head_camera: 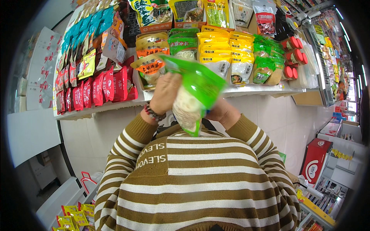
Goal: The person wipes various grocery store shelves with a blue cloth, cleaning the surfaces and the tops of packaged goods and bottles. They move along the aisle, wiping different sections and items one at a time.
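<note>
A clear-and-green plastic food bag (199, 83) with pale, round-looking pieces inside is tilted in front of my chest, slightly blurred. My left hand (166, 93), with a beaded bracelet (154, 113) at its wrist, grips the bag along its left side. Behind the bag's lower right side is my right hand (222, 114); the bag hides its fingers. A small bit of something blue (207, 111) shows beside those fingers, too little to identify. Just beyond my left hand are orange-and-gold pouches (149, 68), and behind the bag stand similar green-topped packs (183, 46).
A white display table (260, 88) runs across in front of me. It bears red pouches (105, 85) at left, yellow-and-white packs (215, 59), green bags (266, 68) and red-lidded jars (294, 57) at right. Yellow packets (73, 216) sit behind me at lower left.
</note>
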The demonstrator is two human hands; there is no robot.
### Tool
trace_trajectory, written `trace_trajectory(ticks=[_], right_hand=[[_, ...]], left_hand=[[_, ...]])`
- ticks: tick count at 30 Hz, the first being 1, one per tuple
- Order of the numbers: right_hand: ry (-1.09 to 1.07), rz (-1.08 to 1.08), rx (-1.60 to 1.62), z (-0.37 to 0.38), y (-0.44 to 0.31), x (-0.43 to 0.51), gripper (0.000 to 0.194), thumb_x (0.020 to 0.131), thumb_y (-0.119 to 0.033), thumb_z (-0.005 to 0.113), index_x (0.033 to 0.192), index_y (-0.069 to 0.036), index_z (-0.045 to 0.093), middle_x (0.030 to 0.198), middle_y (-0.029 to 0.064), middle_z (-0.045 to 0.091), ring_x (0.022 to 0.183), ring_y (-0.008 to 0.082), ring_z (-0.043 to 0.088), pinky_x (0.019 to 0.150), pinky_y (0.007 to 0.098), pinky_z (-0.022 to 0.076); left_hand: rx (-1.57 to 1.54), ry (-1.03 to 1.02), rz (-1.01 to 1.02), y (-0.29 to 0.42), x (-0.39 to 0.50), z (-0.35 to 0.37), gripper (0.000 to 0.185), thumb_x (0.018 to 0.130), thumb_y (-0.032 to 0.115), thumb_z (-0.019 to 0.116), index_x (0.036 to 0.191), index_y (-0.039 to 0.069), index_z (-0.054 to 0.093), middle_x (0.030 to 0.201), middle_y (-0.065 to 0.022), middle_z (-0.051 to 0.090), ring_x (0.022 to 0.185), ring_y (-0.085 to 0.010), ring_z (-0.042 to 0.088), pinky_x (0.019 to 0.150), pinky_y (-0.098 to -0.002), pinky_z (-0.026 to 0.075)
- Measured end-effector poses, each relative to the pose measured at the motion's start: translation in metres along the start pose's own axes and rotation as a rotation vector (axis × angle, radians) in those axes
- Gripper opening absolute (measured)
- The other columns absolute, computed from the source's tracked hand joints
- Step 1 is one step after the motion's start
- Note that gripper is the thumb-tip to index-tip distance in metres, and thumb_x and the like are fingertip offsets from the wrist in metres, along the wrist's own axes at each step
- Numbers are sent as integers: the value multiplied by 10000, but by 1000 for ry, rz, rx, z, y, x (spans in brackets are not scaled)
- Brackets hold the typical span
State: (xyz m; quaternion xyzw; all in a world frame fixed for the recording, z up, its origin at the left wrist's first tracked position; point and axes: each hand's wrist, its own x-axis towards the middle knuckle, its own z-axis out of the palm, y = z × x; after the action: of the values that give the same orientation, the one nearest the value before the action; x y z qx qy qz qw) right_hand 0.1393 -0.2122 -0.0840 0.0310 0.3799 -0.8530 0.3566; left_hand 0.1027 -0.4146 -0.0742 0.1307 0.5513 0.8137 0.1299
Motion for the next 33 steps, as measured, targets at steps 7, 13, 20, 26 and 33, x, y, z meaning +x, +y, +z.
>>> trace_trajectory(ticks=[7,13,20,26,33], right_hand=[[41,-4,126,7,-1,-3,460,960,-375,650,1314,-91,574,1300,60,626,1134,153,615,930,344,525],[363,-305,41,11,2,-1,481,932,-301,709,1326,-71,556,1279,64,619,1132,189,610,931,323,520],[703,-393,-791,29,-20,-24,252,925,-177,710,1113,-16,664,976,78,674,881,160,622,823,305,505],[251,-952,-1841,52,-24,-11,591,754,-230,747,1325,-176,604,1476,83,497,1185,410,515,1055,529,393],[284,-1060,-1845,51,-52,16,584,779,-304,694,1352,-250,593,1517,80,453,1135,387,521,1051,521,393]], left_hand=[[772,303,433,-9,15,16,368,991,168,605,1307,-2,519,1129,-70,604,971,-143,567,824,-261,479],[732,-42,294,18,-9,27,675,850,188,744,1414,12,418,1278,-162,538,1120,-240,553,937,-354,468],[-187,196,-79,-3,-3,20,523,928,87,673,1396,30,446,1228,-78,633,1046,-195,659,885,-326,558],[-7,-202,-1,-9,-9,13,608,939,145,653,1469,51,369,1386,-98,538,1211,-189,576,1006,-337,503],[-346,-23,-252,7,-8,14,599,944,85,614,1487,54,364,1385,-93,552,1236,-203,566,1027,-346,484]])
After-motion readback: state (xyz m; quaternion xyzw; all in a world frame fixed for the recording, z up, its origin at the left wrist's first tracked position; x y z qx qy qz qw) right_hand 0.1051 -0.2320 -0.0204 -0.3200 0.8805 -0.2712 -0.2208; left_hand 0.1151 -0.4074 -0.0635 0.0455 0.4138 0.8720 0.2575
